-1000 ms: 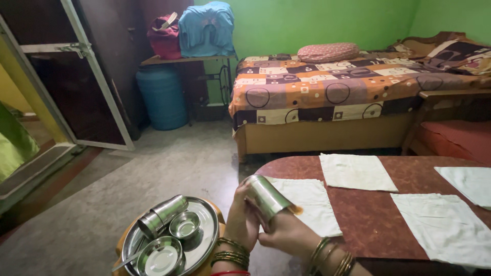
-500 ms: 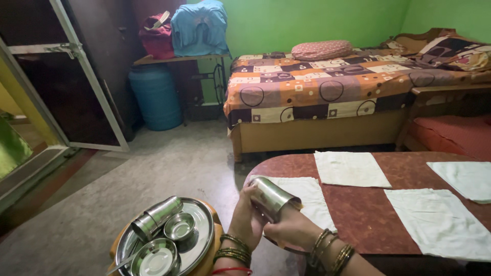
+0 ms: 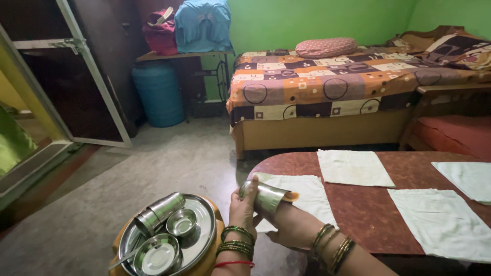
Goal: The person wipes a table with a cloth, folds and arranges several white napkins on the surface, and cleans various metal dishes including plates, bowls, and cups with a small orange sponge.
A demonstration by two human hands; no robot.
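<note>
Both hands grip a steel cup [image 3: 267,196] lying sideways: left hand [image 3: 242,208] at its base, right hand [image 3: 286,221] beneath, over the desk [image 3: 368,204] edge.

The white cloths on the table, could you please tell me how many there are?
4 in view: one by the hands, one behind it, one at the near right, one cut off at the right edge. More may lie outside the frame.

Four white cloths [image 3: 354,167]; two steel tumblers [image 3: 266,196]; two bowls [image 3: 182,223].
</note>
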